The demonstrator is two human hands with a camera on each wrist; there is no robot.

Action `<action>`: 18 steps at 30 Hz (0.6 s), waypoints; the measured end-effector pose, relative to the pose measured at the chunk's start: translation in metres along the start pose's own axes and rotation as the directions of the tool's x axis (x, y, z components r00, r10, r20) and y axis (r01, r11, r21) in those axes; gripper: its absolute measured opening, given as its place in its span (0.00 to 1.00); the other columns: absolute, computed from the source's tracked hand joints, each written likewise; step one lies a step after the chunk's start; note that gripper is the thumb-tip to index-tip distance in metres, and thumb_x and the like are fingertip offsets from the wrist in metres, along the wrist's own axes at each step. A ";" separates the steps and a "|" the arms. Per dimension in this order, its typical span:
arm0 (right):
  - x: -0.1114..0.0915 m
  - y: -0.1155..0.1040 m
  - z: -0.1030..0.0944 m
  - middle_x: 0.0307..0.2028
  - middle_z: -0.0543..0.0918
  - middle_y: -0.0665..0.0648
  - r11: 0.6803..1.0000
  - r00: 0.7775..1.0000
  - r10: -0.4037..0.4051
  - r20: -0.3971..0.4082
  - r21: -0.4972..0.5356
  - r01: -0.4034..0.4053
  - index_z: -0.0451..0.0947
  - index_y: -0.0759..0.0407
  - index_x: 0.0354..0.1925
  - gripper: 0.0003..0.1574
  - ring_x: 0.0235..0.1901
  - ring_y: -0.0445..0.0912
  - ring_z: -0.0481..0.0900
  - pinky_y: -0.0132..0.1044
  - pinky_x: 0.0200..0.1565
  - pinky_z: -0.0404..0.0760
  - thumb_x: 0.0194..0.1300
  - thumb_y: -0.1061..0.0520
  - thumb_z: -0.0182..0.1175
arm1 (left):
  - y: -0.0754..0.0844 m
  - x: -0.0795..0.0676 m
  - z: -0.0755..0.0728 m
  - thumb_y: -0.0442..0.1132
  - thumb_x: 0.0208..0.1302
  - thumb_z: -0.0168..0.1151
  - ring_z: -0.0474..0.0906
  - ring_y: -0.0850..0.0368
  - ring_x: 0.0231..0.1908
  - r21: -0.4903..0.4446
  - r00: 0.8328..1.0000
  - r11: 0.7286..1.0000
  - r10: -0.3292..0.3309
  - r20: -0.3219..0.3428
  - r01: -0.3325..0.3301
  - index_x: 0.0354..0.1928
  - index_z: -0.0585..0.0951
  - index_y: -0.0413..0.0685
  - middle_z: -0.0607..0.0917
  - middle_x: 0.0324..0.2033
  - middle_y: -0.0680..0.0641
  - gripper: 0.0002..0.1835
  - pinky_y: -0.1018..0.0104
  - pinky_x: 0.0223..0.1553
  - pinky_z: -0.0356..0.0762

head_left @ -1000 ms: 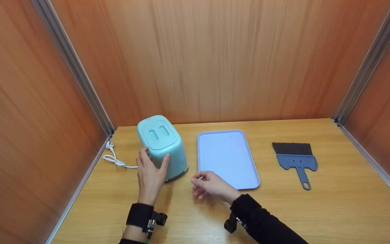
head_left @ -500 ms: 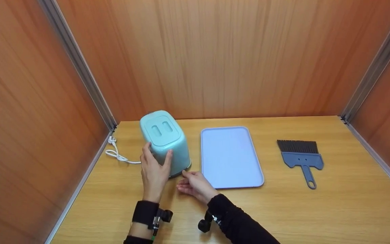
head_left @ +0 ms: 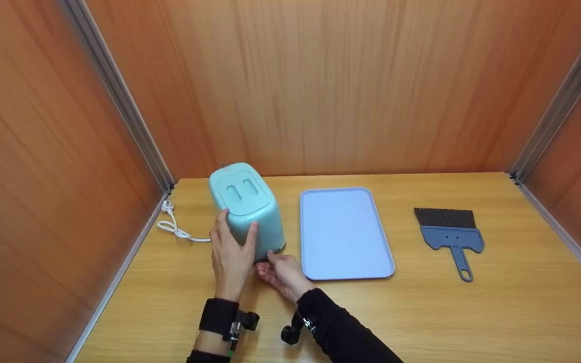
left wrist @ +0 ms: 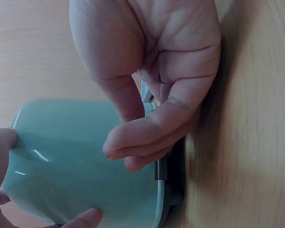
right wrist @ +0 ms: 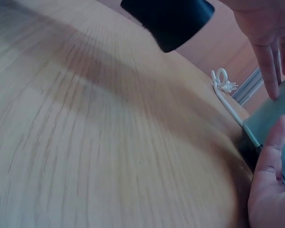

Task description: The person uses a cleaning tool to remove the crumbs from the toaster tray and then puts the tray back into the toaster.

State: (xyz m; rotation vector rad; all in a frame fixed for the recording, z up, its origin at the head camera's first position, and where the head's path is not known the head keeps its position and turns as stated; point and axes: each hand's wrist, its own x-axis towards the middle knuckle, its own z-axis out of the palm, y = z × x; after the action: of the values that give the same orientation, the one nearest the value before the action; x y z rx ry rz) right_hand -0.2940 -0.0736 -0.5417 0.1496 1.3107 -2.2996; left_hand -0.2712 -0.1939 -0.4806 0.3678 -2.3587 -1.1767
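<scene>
A mint-green toaster (head_left: 269, 227) stands at the left of the table, its top covered by a matching lid (head_left: 245, 202) with two oblong recesses. My left hand (head_left: 231, 259) rests against its near end, thumb and fingers spread apart on the shell. Low at the same end is my right hand (head_left: 286, 275), its thumb and bent fingers right at the dark base. In the left wrist view the right hand's fingers (left wrist: 147, 130) overlap the bottom edge of the shell; the thumb tip is hidden behind them. I cannot tell whether they pinch anything.
A lilac tray (head_left: 346, 232) lies right of the toaster. Farther right is a blue-grey hand brush (head_left: 452, 237) with dark bristles. The toaster's white cord and plug (head_left: 172, 224) lie near the left wall. Wood-patterned panels (head_left: 346, 91) enclose the table (head_left: 421, 322) behind and at both sides.
My right hand has moved left from beside the tray to the toaster's base. My left hand keeps its place on the toaster. The whole view has shifted slightly.
</scene>
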 end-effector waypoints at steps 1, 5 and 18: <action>0.001 0.000 0.001 0.27 0.84 0.54 1.000 1.000 0.002 -0.001 -0.003 -0.002 0.72 0.75 0.57 0.19 0.27 0.39 0.83 0.27 0.35 0.86 0.87 0.57 0.48 | 0.000 0.000 -0.001 0.66 0.74 0.63 0.72 0.32 0.70 0.001 1.000 1.000 0.001 0.000 -0.001 0.83 0.56 0.61 0.65 0.76 0.32 0.45 0.30 0.68 0.75; 0.001 0.000 0.002 0.27 0.84 0.54 0.999 1.000 0.008 -0.014 -0.038 -0.009 0.73 0.75 0.57 0.20 0.26 0.40 0.83 0.27 0.34 0.86 0.87 0.56 0.49 | 0.001 -0.001 -0.001 0.67 0.75 0.60 0.72 0.30 0.71 0.019 1.000 1.000 0.003 0.013 -0.003 0.84 0.55 0.66 0.62 0.78 0.31 0.44 0.28 0.67 0.75; 0.002 0.000 0.002 0.29 0.84 0.55 0.996 0.999 0.026 -0.027 -0.085 -0.029 0.72 0.73 0.57 0.20 0.27 0.41 0.83 0.29 0.37 0.88 0.87 0.54 0.49 | 0.000 0.000 -0.001 0.66 0.75 0.62 0.73 0.29 0.70 0.051 0.999 0.998 0.032 -0.005 -0.032 0.82 0.60 0.68 0.63 0.77 0.30 0.40 0.28 0.65 0.77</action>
State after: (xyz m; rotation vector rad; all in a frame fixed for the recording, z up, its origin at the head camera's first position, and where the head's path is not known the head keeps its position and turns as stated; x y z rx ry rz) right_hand -0.2956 -0.0757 -0.5410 0.1682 1.4081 -2.2218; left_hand -0.2707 -0.1945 -0.4805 0.3488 -2.3837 -1.1014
